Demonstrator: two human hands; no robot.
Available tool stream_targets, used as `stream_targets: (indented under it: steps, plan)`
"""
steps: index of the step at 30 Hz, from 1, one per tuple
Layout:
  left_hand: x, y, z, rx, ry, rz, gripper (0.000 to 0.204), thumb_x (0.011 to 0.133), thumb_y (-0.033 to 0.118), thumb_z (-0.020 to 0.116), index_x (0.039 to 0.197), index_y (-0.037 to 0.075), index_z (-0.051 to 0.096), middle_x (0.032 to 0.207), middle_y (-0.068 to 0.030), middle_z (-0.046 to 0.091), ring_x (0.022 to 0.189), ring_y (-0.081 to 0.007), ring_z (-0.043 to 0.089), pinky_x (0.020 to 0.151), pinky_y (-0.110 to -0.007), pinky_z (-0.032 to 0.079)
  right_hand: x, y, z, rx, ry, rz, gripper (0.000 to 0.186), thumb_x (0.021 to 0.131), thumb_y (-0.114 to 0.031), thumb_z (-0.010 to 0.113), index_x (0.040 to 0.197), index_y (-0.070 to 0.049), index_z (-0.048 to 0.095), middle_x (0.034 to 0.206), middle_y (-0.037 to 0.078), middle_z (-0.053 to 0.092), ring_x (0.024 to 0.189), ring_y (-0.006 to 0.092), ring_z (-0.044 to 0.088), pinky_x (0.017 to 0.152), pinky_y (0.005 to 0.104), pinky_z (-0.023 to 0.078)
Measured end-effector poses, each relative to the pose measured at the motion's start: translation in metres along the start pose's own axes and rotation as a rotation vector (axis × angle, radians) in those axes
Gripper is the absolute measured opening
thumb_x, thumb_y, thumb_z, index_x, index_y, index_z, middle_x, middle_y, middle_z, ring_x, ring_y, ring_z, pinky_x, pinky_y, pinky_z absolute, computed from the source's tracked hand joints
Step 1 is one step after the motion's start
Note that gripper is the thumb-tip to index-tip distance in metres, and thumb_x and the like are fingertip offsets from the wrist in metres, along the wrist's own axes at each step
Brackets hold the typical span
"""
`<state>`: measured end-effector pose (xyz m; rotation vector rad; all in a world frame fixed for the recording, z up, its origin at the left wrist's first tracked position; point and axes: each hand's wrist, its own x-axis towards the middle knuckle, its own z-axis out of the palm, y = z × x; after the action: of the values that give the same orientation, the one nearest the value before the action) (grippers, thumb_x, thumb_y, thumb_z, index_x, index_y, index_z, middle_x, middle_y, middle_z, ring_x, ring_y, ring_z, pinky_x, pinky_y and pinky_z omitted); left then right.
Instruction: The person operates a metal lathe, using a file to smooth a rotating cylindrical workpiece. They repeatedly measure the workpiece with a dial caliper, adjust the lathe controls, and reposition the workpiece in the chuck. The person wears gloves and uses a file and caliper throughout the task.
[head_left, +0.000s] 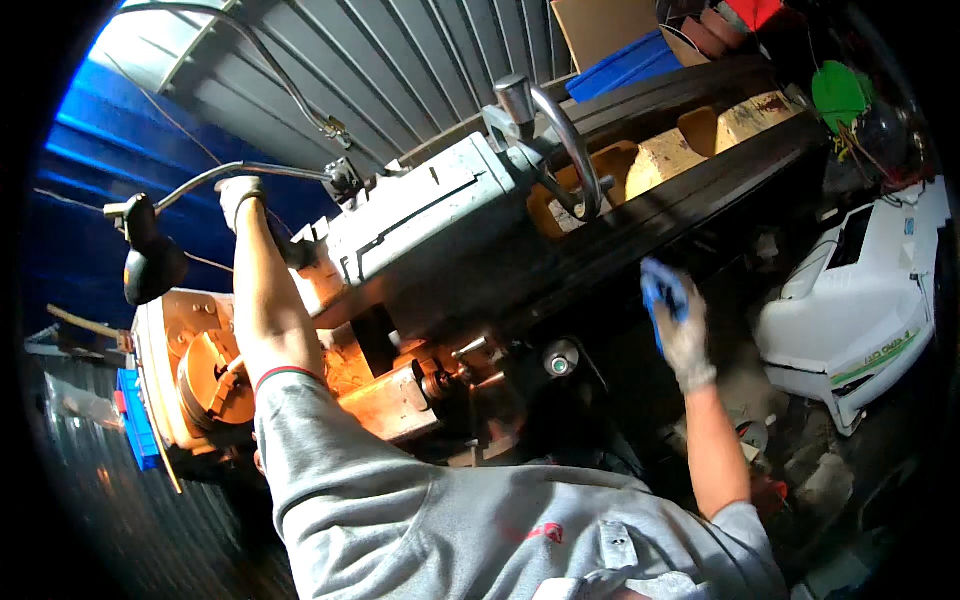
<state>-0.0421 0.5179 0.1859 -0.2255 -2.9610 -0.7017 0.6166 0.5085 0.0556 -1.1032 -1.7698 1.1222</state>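
Observation:
My left hand (241,198), in a whitish glove, reaches far forward to just beside the bent metal arm of a lamp (210,172). Its fingers are not clear, and I cannot tell whether it touches that arm. The dark lamp head (150,262) hangs to its left. Below my left forearm is an orange-lit lathe chuck (215,378). Out to the right, my gloved right hand (686,335) is closed on a crumpled blue cloth (664,297), somewhat blurred. It is held in the air, apart from the lathe bed (690,195).
A grey tailstock (420,215) with a curved handwheel (580,150) sits on the bed. Handles (470,360) stick out from the carriage near my body. A white plastic panel (850,310) lies at right. A blue bin (625,68) stands behind the bed.

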Motion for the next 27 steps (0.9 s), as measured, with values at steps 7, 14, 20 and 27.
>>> stream_targets:
  steps: [7, 14, 20, 27]
  plan:
    - [-0.006, -0.049, -0.015, -0.115, 0.085, -0.124, 0.043, 0.081, 0.012, 0.06, 0.121, 0.0, 0.053, 0.113, -0.0227, 0.069, 0.102, -0.0359, 0.07, 0.082, -0.045, 0.057, 0.179, 0.076, 0.042, -0.565, -0.225, -0.331, 0.046, 0.086, -0.02, 0.064, 0.131, -0.012, 0.058, 0.129, 0.015, 0.06, 0.114, 0.0335, 0.059, 0.099, 0.041, 0.046]
    - [0.045, -0.183, -0.002, 0.086, 0.458, -0.03, 0.041, 0.079, 0.021, 0.061, 0.113, -0.002, 0.058, 0.099, -0.022, 0.068, 0.088, -0.0341, 0.068, 0.077, -0.04, 0.053, 0.239, 0.074, 0.069, -0.779, -0.705, -0.398, 0.032, 0.091, -0.043, 0.057, 0.097, -0.02, 0.077, 0.084, 0.01, 0.074, 0.08, 0.0259, 0.072, 0.072, 0.0402, 0.055]
    - [-0.119, -0.05, -0.028, 0.004, 0.338, -0.001, 0.074, 0.084, 0.046, 0.07, 0.134, -0.005, 0.052, 0.133, -0.0305, 0.057, 0.123, -0.0388, 0.057, 0.102, -0.042, 0.046, 0.232, 0.092, 0.056, -0.175, -0.617, 0.136, 0.039, 0.095, -0.043, 0.057, 0.085, -0.008, 0.073, 0.072, 0.007, 0.07, 0.067, 0.0191, 0.068, 0.061, 0.0358, 0.053]
    - [-0.338, 0.109, 0.016, -1.006, -0.282, 0.918, 0.053, 0.087, 0.034, 0.076, 0.13, 0.009, 0.056, 0.112, -0.0166, 0.065, 0.103, -0.0244, 0.066, 0.087, -0.04, 0.055, 0.246, 0.137, 0.09, 0.618, -0.771, 0.355, 0.025, 0.096, -0.028, 0.058, 0.088, -0.008, 0.071, 0.079, 0.005, 0.067, 0.076, 0.0145, 0.065, 0.072, 0.0327, 0.053]
